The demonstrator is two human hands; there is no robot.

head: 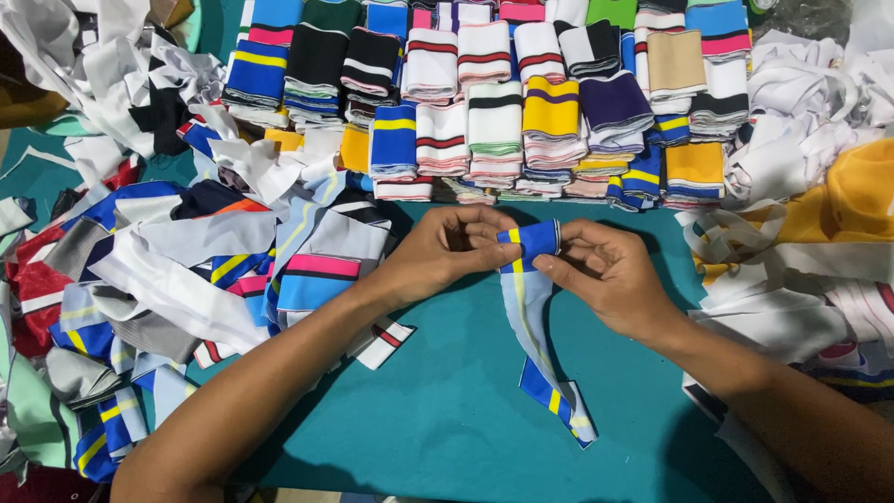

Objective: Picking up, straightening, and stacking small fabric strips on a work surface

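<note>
Blue ribbed strip (527, 298) with a yellow stripe is getting pinched at its folded top between left hand (445, 250) and right hand (605, 272), both closed on it, tail trailing down over the teal table (447, 410).

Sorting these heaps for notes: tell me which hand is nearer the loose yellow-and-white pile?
Right. The right hand lies beside the yellow-and-white pile; the left hand is farther off across the blue strip.
</note>
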